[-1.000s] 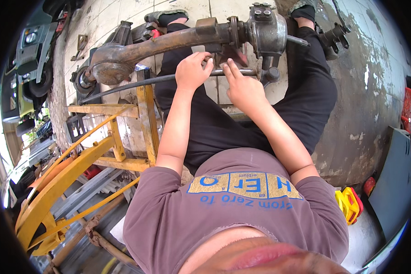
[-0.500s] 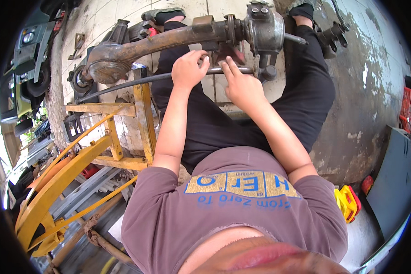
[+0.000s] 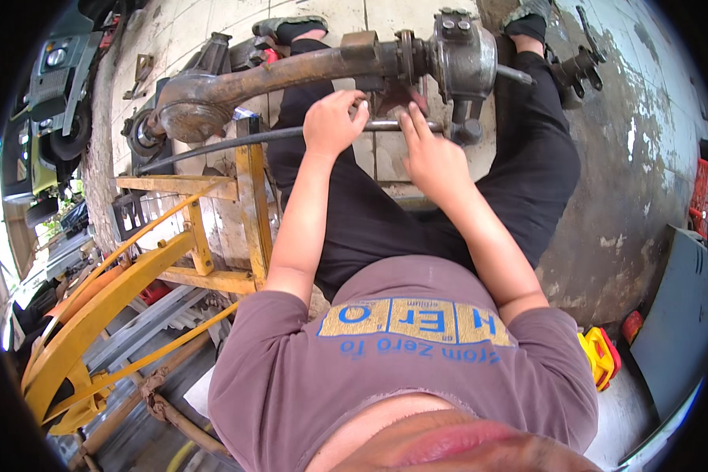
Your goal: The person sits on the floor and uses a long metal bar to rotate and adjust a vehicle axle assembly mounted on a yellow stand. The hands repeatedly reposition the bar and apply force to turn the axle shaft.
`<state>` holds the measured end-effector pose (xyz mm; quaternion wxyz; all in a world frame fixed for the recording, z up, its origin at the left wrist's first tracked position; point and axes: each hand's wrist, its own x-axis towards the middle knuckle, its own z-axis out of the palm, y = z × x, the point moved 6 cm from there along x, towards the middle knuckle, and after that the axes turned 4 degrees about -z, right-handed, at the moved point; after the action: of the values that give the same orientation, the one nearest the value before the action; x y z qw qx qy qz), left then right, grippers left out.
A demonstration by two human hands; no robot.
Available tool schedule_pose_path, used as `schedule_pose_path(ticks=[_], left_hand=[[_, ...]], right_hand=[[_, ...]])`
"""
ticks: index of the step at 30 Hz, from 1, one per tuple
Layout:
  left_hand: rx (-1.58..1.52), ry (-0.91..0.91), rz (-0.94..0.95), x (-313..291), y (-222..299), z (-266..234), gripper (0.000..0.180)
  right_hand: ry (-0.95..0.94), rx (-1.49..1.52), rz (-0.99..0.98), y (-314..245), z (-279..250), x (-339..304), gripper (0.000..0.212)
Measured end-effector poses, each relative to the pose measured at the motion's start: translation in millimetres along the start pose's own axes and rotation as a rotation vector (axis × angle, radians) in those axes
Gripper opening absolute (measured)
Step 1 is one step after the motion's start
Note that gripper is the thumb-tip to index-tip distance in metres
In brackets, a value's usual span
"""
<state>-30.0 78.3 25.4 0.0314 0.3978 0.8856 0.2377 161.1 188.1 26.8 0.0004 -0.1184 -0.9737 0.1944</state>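
Floor: pale tiles [image 3: 173,31] with dark joints; toward the right, a brown, worn stretch [image 3: 598,259] with pale patches.
Left side: a vehicle [image 3: 51,102] with a round headlamp, a yellow metal frame [image 3: 251,212], grey metal bars [image 3: 156,318].
Right side: a blue-grey panel [image 3: 672,330] near a red crate [image 3: 700,197].
Light: bright daylight at the far left edge.

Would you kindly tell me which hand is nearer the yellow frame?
Left. The left hand is right of the yellow frame; the right hand is farther right, beyond the left hand.
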Motion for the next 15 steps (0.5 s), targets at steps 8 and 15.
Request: schedule_pose_path(ticks=[8,15], left_hand=[[-0.013,0.031,0.038,-6,5,2,0.018],[-0.020,0.106,0.059,-4,0,-5,0.015]], right_hand=[[0.012,-0.003,0.048,5,-8,-17,0.074],[-0.047,-0.040,0.045,7,-24,-27,0.075]])
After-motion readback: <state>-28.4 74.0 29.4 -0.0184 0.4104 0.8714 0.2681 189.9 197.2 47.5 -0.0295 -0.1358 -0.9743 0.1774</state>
